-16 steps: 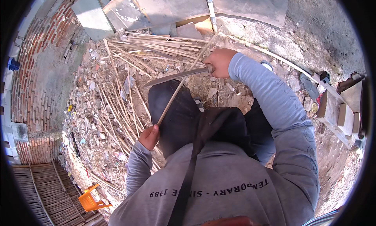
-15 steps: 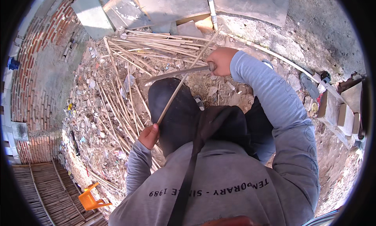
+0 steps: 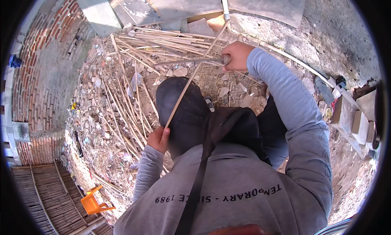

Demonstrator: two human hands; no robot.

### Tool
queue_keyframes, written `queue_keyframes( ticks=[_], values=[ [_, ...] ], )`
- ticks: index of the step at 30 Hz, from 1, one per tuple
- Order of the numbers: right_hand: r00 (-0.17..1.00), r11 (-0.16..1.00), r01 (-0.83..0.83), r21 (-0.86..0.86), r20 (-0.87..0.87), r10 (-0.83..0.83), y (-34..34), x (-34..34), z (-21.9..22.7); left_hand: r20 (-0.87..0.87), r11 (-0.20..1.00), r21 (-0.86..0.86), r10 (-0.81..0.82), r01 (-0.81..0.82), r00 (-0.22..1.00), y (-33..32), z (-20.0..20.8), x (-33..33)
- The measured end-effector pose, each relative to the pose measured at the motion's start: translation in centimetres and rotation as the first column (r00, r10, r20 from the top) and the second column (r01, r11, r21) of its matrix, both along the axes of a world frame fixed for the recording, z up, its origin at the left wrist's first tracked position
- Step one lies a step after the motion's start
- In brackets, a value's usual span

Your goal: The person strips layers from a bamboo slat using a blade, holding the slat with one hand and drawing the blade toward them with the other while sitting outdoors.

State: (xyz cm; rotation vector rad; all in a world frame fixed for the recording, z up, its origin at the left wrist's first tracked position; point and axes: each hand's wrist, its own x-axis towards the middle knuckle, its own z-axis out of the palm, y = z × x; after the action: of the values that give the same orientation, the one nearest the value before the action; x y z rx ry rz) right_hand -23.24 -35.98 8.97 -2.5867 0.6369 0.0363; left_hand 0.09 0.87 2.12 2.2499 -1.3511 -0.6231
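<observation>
right hand (image 3: 235, 55) fist closed on handle of long blade (image 3: 185, 61), blade pointing left, crossing thin bamboo stick (image 3: 191, 78). left hand (image 3: 159, 139) gripping stick's near end, stick slanting far-right. split bamboo pile (image 3: 163, 41) beyond, brick wall (image 3: 36, 84) left, orange stool (image 3: 93, 201) near-left.

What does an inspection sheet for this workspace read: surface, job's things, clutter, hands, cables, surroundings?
Surface: bare dirt ground, strewn with debris.
Job's things: thin bamboo strip; long blade lying across it.
Clutter: heap of loose bamboo strips, scraps and shavings.
Hands: left hand grips the strip's lower end; right hand grips the blade's handle.
Cables: nothing seen.
Surroundings: brick wall, grey sheets, orange plastic stool, woven bamboo panel.
</observation>
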Motion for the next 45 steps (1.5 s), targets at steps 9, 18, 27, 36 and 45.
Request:
queue_keyframes(
  ticks=[9, 18, 27, 36, 45],
  values=[
    [0.99, 0.997, 0.082, -0.01, 0.116, -0.08, -1.6, -1.0, -2.1, -0.292, 0.997, -0.044, 0.041, -0.056, 0.956, 1.0, -0.4, 0.4],
    [0.998, 0.999, 0.043, -0.009, -0.041, -0.043, 0.3, -0.2, 0.3, -0.42, 0.974, 0.079, 0.227, -0.214, 0.878, 0.8, 0.0, 0.7],
    [0.999, 0.997, 0.012, -0.072, 0.048, -0.008, -0.7, 0.0, -3.3, 0.086, 0.996, 0.02, 0.089, -0.091, 0.992, -0.6, -0.9, -0.5],
    [0.998, 0.984, -0.055, -0.169, 0.001, 0.056, 1.6, 1.9, -2.0, 0.254, 0.998, 0.016, 0.06, -0.066, 0.965, -0.2, -0.6, -0.7],
    [0.995, 0.995, 0.095, -0.018, 0.034, -0.094, 0.4, 1.3, -2.5, 0.258, 0.996, 0.058, 0.05, -0.067, 0.965, -0.2, 0.5, -0.6]
  ],
)
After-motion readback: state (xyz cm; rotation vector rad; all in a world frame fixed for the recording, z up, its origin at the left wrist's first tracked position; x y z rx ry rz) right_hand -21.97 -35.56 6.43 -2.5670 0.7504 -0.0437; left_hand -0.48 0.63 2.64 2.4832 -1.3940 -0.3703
